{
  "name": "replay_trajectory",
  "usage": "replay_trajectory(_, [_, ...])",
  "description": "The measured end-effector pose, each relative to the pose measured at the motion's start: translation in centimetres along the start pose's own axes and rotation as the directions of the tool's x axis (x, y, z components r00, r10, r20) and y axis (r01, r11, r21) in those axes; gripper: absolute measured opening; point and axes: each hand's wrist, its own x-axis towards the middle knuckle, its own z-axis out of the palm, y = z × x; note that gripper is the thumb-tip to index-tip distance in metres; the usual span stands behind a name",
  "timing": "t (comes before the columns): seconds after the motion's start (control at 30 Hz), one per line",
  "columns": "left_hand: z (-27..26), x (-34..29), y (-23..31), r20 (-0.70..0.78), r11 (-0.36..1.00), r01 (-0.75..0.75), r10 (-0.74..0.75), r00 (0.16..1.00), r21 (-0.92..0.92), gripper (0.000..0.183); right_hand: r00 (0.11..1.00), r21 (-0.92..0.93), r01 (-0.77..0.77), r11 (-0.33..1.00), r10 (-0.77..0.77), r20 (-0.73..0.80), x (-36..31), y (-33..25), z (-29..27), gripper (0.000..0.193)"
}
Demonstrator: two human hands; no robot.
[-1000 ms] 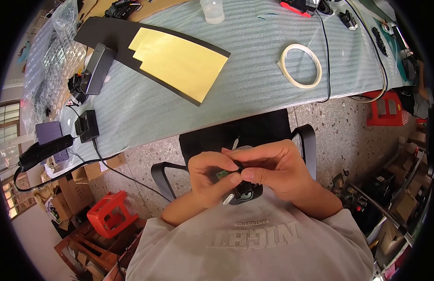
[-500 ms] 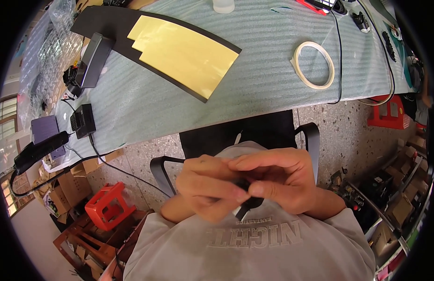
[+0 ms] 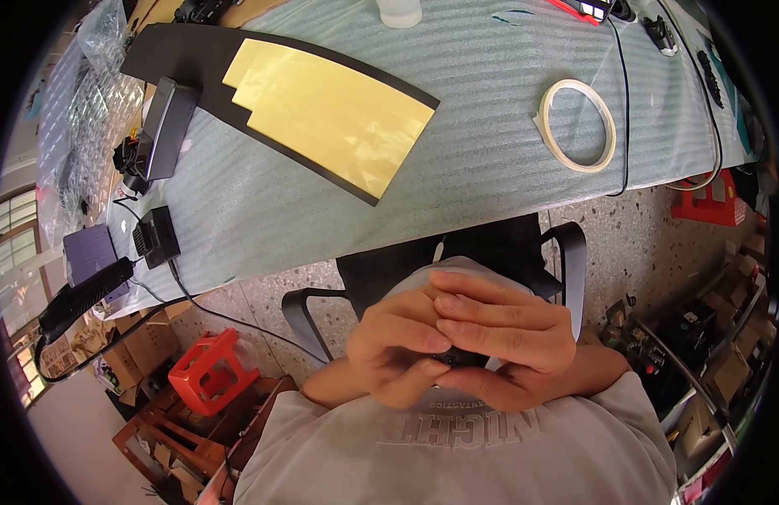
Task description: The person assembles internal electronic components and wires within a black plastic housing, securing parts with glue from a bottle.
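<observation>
your left hand (image 3: pixel 395 347) + right hand (image 3: pixel 524 341): fingers (image 3: pixel 437 340) clamped on black part (image 3: pixel 467 358) | could slip if your fingertip pinch loosens

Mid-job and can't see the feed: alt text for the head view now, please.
The person's left hand and right hand hold a small black object, mostly hidden, in front of a grey shirt. Beyond them, a table bears a black sheet with a yellow panel on it and, farther right, a pale ring.
</observation>
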Motion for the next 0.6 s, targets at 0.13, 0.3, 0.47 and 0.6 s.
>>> replay_trajectory(0.13, [0.2, 0.6, -0.1, -0.017, 0.989, -0.043, 0.041, 0.999, -0.14, 0.027, 0.997, 0.009, 0.008, 1.0, -0.007, -0.083, 1.2, -0.7, 0.7, 0.043])
replay_trajectory(0.3, [-0.2, 1.3, -0.4, -0.022, 0.989, -0.07, 0.067, 0.998, -0.132, 0.029, 0.997, 0.019, -0.028, 0.999, 0.029, -0.076, 1.3, -0.6, 0.6, 0.042])
replay_trajectory(0.47, [-0.2, 1.4, -0.2, -0.026, 0.984, -0.08, 0.077, 0.997, -0.16, 0.029, 0.997, 0.027, -0.07, 0.997, 0.071, -0.031, 1.2, -0.9, 0.6, 0.043])
replay_trajectory(0.6, [-0.1, 1.4, 0.0, -0.08, 0.98, -0.018, 0.003, 0.997, -0.198, 0.028, 0.996, 0.019, -0.077, 0.997, 0.077, -0.033, 1.0, -0.3, 0.4, 0.047])
